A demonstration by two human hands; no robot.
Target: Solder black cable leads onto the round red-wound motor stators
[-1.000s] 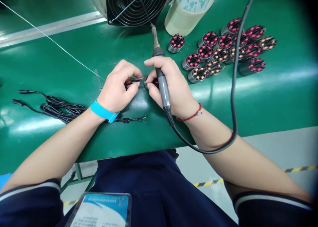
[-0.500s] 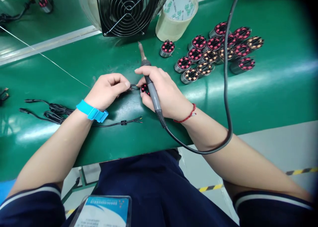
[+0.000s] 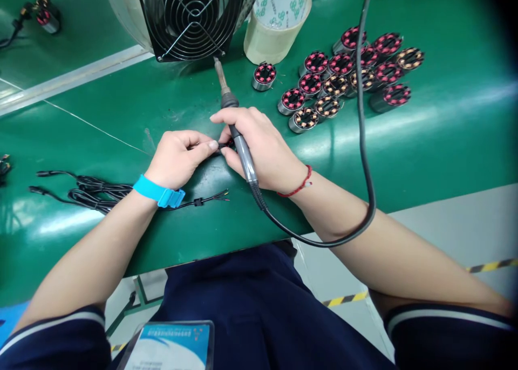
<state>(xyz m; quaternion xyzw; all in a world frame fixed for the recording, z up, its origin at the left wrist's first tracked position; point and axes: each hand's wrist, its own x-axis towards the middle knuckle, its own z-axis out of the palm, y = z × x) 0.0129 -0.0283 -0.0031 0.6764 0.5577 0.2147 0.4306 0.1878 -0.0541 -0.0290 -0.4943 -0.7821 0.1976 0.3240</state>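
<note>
My left hand (image 3: 176,157) is closed, thumb and forefinger pinching the end of a black cable (image 3: 222,145). A thin solder wire (image 3: 99,126) runs from the upper left to behind that hand. My right hand (image 3: 265,149) is closed round a soldering iron (image 3: 245,153), whose tip points away towards the fan. Between the right thumb and fingers a small motor stator (image 3: 231,143) is held too, mostly hidden. The cable end meets the stator there; whether they are joined I cannot tell.
A black fan (image 3: 194,22) and a thick tape roll (image 3: 277,27) stand at the back. One stator (image 3: 264,76) sits apart from a group of stators (image 3: 334,86). Coiled black cables (image 3: 95,192) lie left. The iron's cord (image 3: 360,116) loops over my right forearm.
My left hand has moved a little right and nearer me, bringing the cable end against the stator. The stator is now more hidden. The whole view has shifted slightly.
</note>
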